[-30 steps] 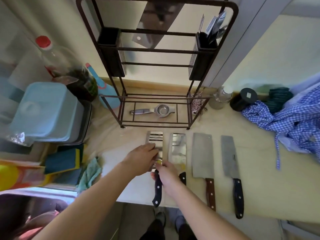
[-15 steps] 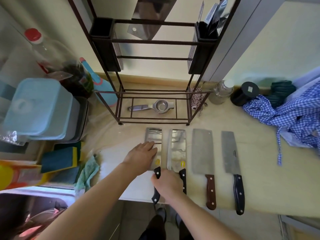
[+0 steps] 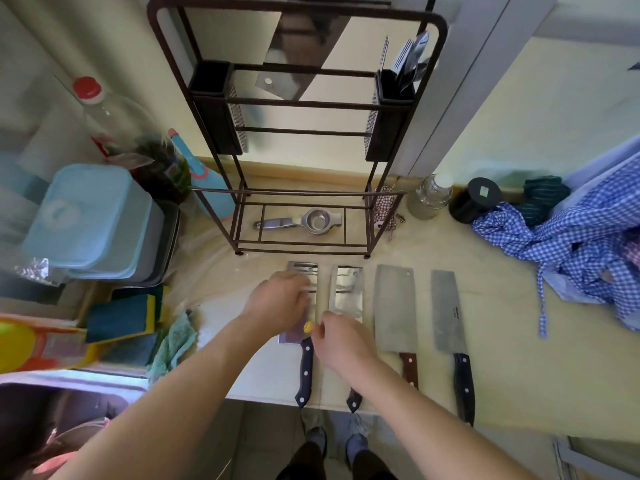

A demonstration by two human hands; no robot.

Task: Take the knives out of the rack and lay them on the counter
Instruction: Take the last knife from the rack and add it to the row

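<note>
Left hand [image 3: 280, 301] lies flat, fingers together, pressing the leftmost knife [image 3: 304, 362] at frame centre; right hand [image 3: 341, 341] hovers loosely curled beside it, gripping nothing. Four knives lie side by side on the counter [image 3: 519, 341].

Risk: handles overhang the counter edge; a nudge could tip one off.

Rack [image 3: 298, 133], top centre: right holder [image 3: 389, 133] holds utensils; left holder's contents not visible.

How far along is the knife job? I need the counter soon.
Four knives lie on the counter, the right two untouched. Both hands, left hand and right hand, rest on the leftmost knife. Blades remain in the rack's right holder.
</note>
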